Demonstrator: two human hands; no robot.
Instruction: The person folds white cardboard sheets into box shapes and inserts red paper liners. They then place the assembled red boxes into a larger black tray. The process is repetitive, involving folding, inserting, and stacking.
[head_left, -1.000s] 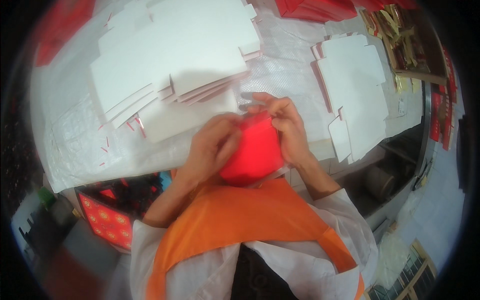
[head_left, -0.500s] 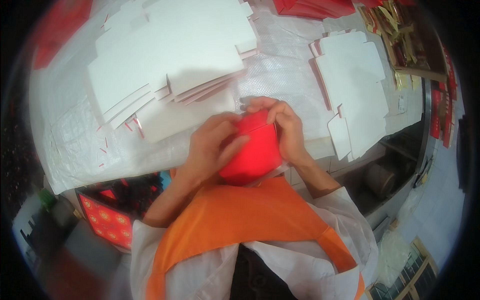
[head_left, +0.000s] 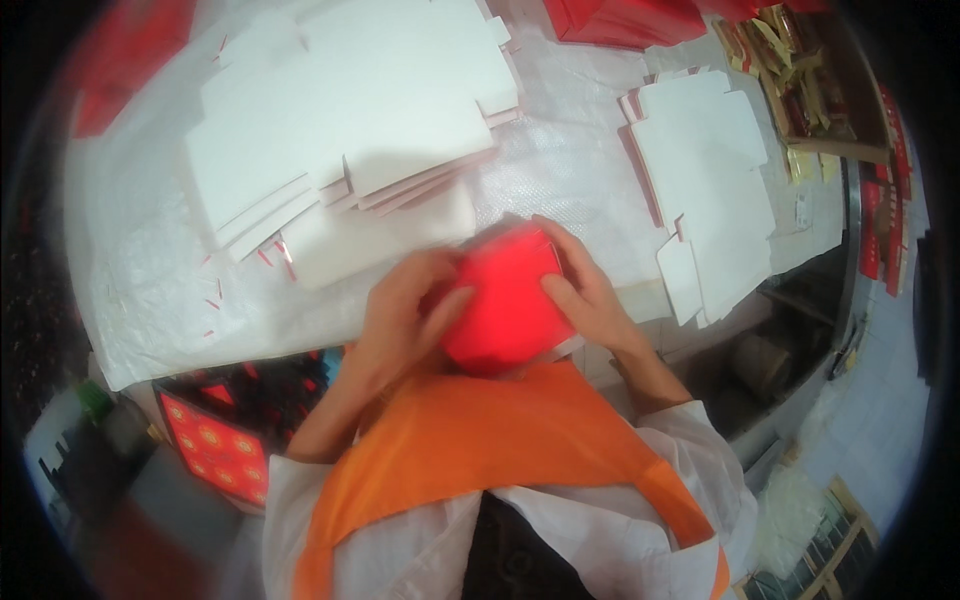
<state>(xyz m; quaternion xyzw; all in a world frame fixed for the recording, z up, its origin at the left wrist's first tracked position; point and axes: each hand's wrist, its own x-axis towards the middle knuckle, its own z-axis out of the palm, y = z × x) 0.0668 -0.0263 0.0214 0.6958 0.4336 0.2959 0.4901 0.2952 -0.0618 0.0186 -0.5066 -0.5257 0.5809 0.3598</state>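
Observation:
A small red cardboard box (head_left: 508,300) is held in front of my orange apron, at the near edge of the table. My left hand (head_left: 412,305) grips its left side, thumb on the red face and fingers behind. On the right side my right hand (head_left: 585,285) closes round it, with the thumb on the face and a finger along the upper right corner. The underside of the box is hidden from me. Just beyond my hands lies a large stack of flat white die-cut box blanks (head_left: 350,110). A smaller stack of white blanks (head_left: 705,180) lies to the right.
Red boxes (head_left: 625,20) stand at the far edge, and a red shape (head_left: 130,60) at the far left. A carton (head_left: 825,90) of gold-wrapped packets sits far right. Thin red scraps (head_left: 265,258) litter the white sheet (head_left: 150,290). Below left is a patterned red panel (head_left: 212,440).
My right hand's fingers have moved from the top flap to the box's right side, with the thumb now on its face. The top edge looks folded down; the left hand keeps its hold.

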